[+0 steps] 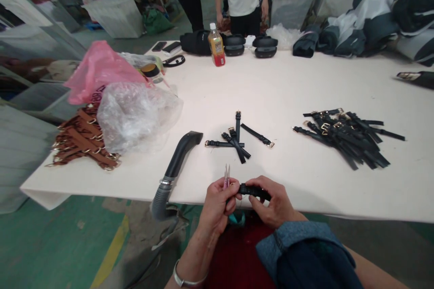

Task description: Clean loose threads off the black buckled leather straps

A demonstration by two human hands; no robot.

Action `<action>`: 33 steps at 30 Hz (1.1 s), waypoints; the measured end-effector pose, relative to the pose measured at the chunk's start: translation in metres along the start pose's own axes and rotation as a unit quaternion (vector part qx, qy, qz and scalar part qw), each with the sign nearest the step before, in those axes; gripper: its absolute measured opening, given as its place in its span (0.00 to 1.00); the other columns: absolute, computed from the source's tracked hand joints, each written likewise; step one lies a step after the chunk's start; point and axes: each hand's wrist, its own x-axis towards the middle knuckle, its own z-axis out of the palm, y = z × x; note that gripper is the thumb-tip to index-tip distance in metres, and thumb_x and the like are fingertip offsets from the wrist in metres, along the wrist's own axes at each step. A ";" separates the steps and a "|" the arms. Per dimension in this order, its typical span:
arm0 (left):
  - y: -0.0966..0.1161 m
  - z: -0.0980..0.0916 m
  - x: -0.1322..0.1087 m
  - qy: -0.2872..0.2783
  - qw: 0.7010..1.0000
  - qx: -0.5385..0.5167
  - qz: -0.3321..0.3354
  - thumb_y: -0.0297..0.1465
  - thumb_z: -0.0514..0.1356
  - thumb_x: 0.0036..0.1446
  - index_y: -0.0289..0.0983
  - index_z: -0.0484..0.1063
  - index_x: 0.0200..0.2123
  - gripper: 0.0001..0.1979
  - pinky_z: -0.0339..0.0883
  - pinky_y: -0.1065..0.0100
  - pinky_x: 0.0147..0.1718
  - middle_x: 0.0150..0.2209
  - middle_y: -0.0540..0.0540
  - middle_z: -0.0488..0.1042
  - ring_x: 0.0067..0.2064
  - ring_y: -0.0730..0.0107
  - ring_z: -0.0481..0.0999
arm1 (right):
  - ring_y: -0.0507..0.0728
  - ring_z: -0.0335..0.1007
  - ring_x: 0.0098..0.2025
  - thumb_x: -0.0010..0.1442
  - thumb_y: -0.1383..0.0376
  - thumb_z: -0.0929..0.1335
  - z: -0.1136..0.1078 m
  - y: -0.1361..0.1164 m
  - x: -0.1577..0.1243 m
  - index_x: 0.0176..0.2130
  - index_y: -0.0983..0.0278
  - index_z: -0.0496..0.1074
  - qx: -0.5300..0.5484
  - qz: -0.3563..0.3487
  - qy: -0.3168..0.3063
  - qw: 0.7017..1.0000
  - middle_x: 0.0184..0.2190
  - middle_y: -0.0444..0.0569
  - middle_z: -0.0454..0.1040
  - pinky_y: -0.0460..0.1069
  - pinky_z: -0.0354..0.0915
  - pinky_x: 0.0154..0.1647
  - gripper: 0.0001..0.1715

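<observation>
both hands pinch a narrow black leather strap; left also holds pink snips.

My white desk carries brown straps heaped at its left edge, with a clear bag against them and a pink bag behind. A black nozzle lies near me, its hose dropping over the near edge. A few black straps lie crossed at the middle, and a bigger heap sits to the right. At the far side stand a bottle, black cases and dark cloth.
</observation>
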 end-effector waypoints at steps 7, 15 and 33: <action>0.004 0.008 -0.002 0.012 0.999 0.041 0.033 0.34 0.66 0.47 0.32 0.66 0.32 0.14 0.37 0.79 0.12 0.19 0.51 0.70 0.12 0.88 0.51 | 0.54 0.72 0.36 0.55 0.71 0.68 -0.001 -0.001 0.002 0.35 0.61 0.75 -0.042 -0.070 0.041 0.996 0.35 0.48 0.75 0.47 0.68 0.36 0.08; 0.000 0.007 0.002 0.034 0.991 0.112 0.059 0.38 0.64 0.49 0.33 0.66 0.38 0.17 0.37 0.78 0.13 0.20 0.53 0.68 0.13 0.85 0.51 | 0.53 0.67 0.30 0.56 0.66 0.67 0.003 0.005 0.006 0.27 0.63 0.71 0.033 0.108 0.029 0.993 0.27 0.45 0.72 0.48 0.63 0.29 0.07; -0.014 -0.005 -0.025 0.053 0.571 0.773 0.271 0.30 0.46 0.66 0.37 0.63 0.53 0.15 0.64 0.70 0.26 0.38 0.44 0.74 0.34 0.65 0.76 | 0.55 0.65 0.34 0.57 0.59 0.68 0.011 0.018 0.016 0.27 0.63 0.72 0.107 0.160 0.070 0.979 0.29 0.46 0.71 0.49 0.62 0.36 0.12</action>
